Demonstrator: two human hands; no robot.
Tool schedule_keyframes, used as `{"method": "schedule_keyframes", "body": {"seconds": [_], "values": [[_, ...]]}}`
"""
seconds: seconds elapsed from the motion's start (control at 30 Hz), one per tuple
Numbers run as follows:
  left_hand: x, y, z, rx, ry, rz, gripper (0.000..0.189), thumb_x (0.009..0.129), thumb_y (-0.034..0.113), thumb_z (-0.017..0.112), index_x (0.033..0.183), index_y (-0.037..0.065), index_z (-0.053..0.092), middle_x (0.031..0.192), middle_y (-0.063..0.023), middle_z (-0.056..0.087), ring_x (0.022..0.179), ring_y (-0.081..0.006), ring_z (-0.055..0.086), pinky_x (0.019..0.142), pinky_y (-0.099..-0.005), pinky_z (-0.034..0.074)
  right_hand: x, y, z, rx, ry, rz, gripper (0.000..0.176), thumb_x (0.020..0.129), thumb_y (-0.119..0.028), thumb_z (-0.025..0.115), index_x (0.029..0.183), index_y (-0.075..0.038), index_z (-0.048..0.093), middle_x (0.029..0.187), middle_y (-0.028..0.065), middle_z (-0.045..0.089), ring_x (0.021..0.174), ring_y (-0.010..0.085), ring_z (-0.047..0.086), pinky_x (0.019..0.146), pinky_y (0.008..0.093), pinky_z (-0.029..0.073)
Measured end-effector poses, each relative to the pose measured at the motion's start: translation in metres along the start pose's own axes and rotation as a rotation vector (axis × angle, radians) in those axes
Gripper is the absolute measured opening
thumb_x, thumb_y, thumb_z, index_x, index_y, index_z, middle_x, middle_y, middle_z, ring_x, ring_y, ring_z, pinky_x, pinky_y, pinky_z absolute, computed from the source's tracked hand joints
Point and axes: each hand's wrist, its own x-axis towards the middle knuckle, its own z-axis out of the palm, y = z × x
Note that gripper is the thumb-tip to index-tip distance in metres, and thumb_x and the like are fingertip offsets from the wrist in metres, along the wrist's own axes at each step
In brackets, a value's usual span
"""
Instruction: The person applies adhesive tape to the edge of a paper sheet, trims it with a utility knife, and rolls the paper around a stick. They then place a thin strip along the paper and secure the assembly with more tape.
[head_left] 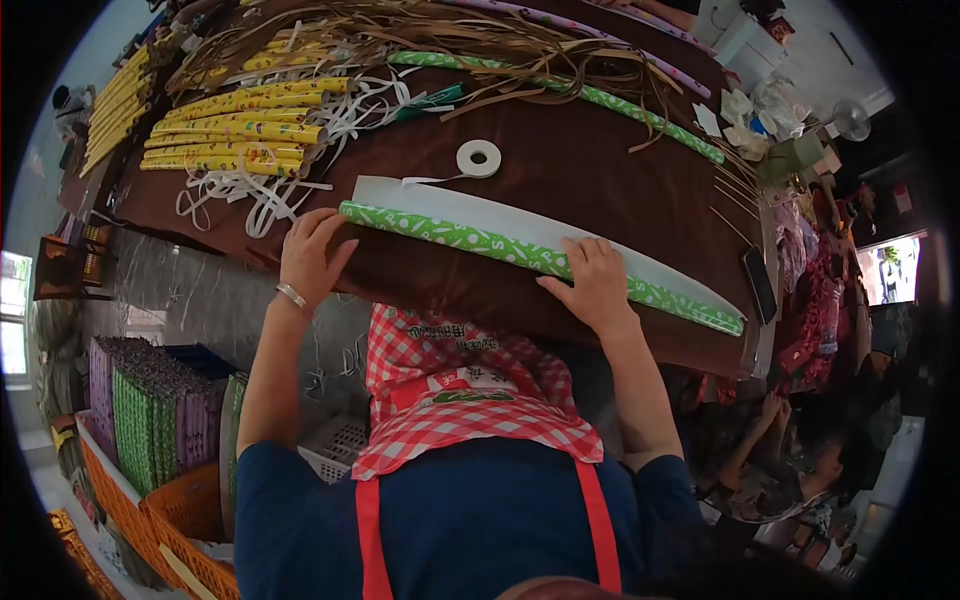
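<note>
Apart, arched hands (pixel 598 285) seemingly press paper (pixel 460 235).

The 2 forearms (pixel 270 365) reach forward, well apart; the left hand (pixel 308 258) and right hand (pixel 595 283) (backs turned upward) each hold the thumb (pixel 343 257) away from gently bent fingers (pixel 590 250).

We stand in a daylit room with a glossy grey floor (pixel 230 290).
To our far left a window (pixel 14 310) glows white; to our right a bright opening (pixel 890 268) shows a bit of green amid dimmer surroundings. A brown-covered table (pixel 570 140) spreads before us, dark wooden furniture (pixel 65 268) stands off left, and a pale wall (pixel 840 45) rises at upper right.
</note>
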Motion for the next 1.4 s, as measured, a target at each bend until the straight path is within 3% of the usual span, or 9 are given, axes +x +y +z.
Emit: {"method": "schedule_keyframes", "body": {"seconds": [0.13,0.27,0.43,0.67,0.8,1.07,1.13,1.3,1.4], "values": [[-0.052,0.019,0.001,-0.139,0.108,-0.193,0.023,0.079,0.013,0.071,0.100,0.003,0.066,0.104,-0.0113,0.062,0.095,-0.0310,0.059,0.082,-0.0391,0.049,-0.002,-0.004,-0.004,-0.009,0.020,0.004,0.059,0.069,-0.042,0.076,0.110,-0.003,0.060,0.105,0.0115,0.056,0.101,0.0298,0.052,0.085,0.0416,0.043],[-0.081,0.028,0.001,-0.082,0.053,-0.078,0.018,0.080,0.006,0.069,0.097,0.002,0.065,0.100,-0.0110,0.062,0.085,-0.0253,0.064,0.073,-0.0337,0.051,-0.014,-0.016,-0.008,0.014,0.171,-0.089,0.053,0.074,-0.039,0.074,0.111,-0.004,0.060,0.112,0.0116,0.053,0.108,0.0304,0.048,0.088,0.0429,0.041],[-0.073,0.044,-0.008,-0.266,-0.004,-0.167,0.016,0.081,0.007,0.069,0.095,0.002,0.065,0.093,-0.0110,0.063,0.076,-0.0256,0.065,0.067,-0.0330,0.051,-0.037,-0.025,-0.018,0.028,0.140,-0.080,0.045,0.079,-0.034,0.071,0.111,-0.004,0.060,0.113,0.0110,0.053,0.109,0.0308,0.048,0.088,0.0438,0.041],[-0.060,0.023,-0.016,-0.167,-0.001,-0.059,0.017,0.081,0.016,0.069,0.095,0.006,0.066,0.088,-0.0075,0.064,0.074,-0.0269,0.063,0.066,-0.0364,0.050,-0.037,-0.026,-0.016,0.012,0.152,-0.059,0.040,0.080,-0.030,0.071,0.109,-0.005,0.061,0.112,0.0112,0.054,0.110,0.0307,0.049,0.089,0.0437,0.041],[-0.032,0.007,-0.028,-0.172,-0.053,-0.145,0.017,0.082,0.016,0.068,0.096,0.006,0.066,0.090,-0.0083,0.065,0.076,-0.0275,0.063,0.067,-0.0366,0.050,-0.021,-0.027,-0.019,0.024,0.134,-0.027,0.038,0.079,-0.028,0.071,0.108,-0.005,0.061,0.110,0.0109,0.054,0.109,0.0304,0.050,0.089,0.0437,0.041],[0.119,-0.041,-0.004,-0.149,-0.005,0.187,0.018,0.085,0.020,0.065,0.097,0.007,0.066,0.092,-0.0085,0.065,0.078,-0.0302,0.063,0.069,-0.0381,0.050,0.050,0.002,-0.032,0.004,0.028,0.000,0.028,0.080,-0.022,0.070,0.097,-0.001,0.063,0.099,0.0121,0.060,0.096,0.0324,0.056,0.083,0.0431,0.046],[0.176,-0.045,0.005,-0.111,0.009,0.240,0.018,0.087,0.022,0.063,0.099,0.008,0.066,0.094,-0.0089,0.065,0.080,-0.0305,0.063,0.070,-0.0395,0.050,0.089,0.029,-0.026,-0.029,-0.028,-0.034,0.023,0.079,-0.021,0.071,0.090,-0.002,0.065,0.092,0.0106,0.062,0.086,0.0302,0.058,0.074,0.0410,0.048],[0.332,-0.076,0.054,0.020,0.055,0.298,0.021,0.091,0.024,0.056,0.107,0.012,0.063,0.097,-0.0098,0.066,0.086,-0.0306,0.064,0.074,-0.0413,0.052,0.179,0.084,0.023,-0.149,-0.172,-0.270,0.022,0.079,-0.026,0.070,0.074,-0.007,0.059,0.075,0.0058,0.056,0.075,0.0240,0.054,0.065,0.0358,0.047],[0.413,-0.095,0.094,0.100,0.025,0.255,0.023,0.094,0.024,0.053,0.113,0.015,0.061,0.088,-0.0115,0.069,0.079,-0.0315,0.066,0.071,-0.0439,0.053,0.200,0.106,0.060,-0.054,-0.207,-0.263,0.023,0.074,-0.024,0.074,0.075,-0.009,0.057,0.075,0.0061,0.054,0.074,0.0239,0.054,0.063,0.0349,0.046]]}}
